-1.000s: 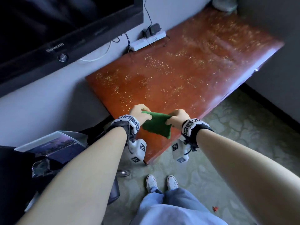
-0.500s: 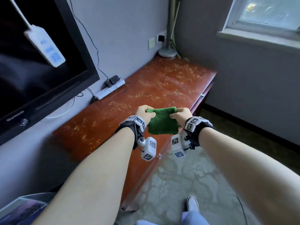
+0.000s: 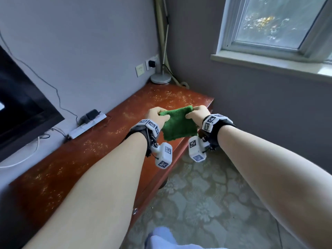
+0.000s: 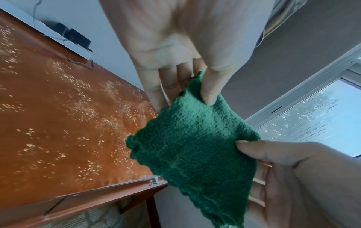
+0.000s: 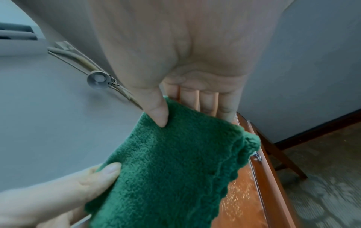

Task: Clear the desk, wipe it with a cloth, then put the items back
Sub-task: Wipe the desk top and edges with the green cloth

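Along the wall, the desk [image 3: 100, 159] runs from beside the TV [image 3: 21, 108] to the far corner, and more of it shows than a second ago: the view has swung from its near end to take in the lamp base [image 3: 160, 79] at the far corner and the window [image 3: 273, 22] beyond. Its top carries only the power strip [image 3: 86, 126] at the back edge, and it looks speckled and unwiped, so clearing seems done and wiping is the step in hand. Above the front edge, towards the far end, the cloth [image 3: 177, 125] hangs clear of the wood, now a neater folded square than the slack bunch of a second ago. Left hand [image 3: 156, 116] pinches one upper corner between thumb and fingers, and right hand [image 3: 196, 115] pinches the other the same way. I judge the cloth ready to go down.
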{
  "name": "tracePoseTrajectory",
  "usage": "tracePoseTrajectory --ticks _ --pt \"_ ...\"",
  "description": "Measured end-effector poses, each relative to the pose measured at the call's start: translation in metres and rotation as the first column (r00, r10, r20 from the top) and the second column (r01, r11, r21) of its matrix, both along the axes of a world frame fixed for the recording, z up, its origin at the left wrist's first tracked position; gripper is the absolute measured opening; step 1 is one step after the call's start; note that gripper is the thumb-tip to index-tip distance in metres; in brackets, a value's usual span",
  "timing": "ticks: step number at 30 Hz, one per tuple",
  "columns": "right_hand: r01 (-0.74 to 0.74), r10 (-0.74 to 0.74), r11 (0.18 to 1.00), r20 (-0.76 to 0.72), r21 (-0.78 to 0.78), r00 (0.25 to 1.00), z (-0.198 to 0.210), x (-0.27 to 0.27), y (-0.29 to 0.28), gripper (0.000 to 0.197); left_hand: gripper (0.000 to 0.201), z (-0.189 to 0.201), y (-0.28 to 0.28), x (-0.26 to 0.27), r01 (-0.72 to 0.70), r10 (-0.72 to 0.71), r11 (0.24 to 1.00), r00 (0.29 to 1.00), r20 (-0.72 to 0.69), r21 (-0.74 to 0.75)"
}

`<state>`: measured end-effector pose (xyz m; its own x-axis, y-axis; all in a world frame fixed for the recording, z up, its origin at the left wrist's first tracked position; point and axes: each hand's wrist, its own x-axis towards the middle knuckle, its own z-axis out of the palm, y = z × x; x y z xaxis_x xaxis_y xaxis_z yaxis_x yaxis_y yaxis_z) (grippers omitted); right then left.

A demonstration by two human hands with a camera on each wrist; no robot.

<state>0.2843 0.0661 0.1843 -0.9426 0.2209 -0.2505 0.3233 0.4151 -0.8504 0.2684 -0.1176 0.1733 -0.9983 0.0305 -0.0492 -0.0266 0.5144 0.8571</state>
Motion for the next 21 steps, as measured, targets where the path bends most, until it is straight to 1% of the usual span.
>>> tracePoseTrajectory --ticks 3,6,8,14,15,18,21 --pt "0.018 -0.018 1.0 0.023 -0.014 1.0 -0.007 -0.022 0.03 0.018 0.013 -0.006 0.031 -0.023 -0.005 0.005 1.0 1.0 0.018 0.015" --pt "0.063 -0.061 0.997 0.051 -0.038 0.997 -0.022 -0.051 0.058 0.022 0.013 -0.016 0.059 -0.054 -0.014 0.014 1.0 1.0 0.024 0.023" --pt "0.09 -0.087 0.995 0.061 -0.04 0.994 -0.032 -0.074 0.075 0.025 0.011 -0.025 0.077 -0.077 -0.015 0.012 0.999 0.998 0.054 0.049" --pt "0.078 -0.082 0.996 0.075 0.054 0.994 -0.051 -0.162 0.13 0.01 0.012 -0.058 0.128 -0.171 0.03 -0.046 0.994 0.987 0.151 0.102" --pt "0.07 -0.077 0.995 0.088 0.076 0.993 -0.053 -0.178 0.139 0.012 0.012 -0.063 0.135 -0.189 0.038 -0.057 0.993 0.983 0.173 0.108" --pt "0.039 -0.058 0.989 0.129 0.144 0.99 -0.059 -0.229 0.162 0.025 0.011 -0.073 0.156 -0.239 0.039 -0.07 0.991 0.966 0.249 0.129" --pt "0.019 -0.046 0.983 0.147 0.181 0.988 -0.064 -0.274 0.18 0.028 0.011 -0.077 0.175 -0.282 0.022 -0.07 0.986 0.955 0.289 0.165"
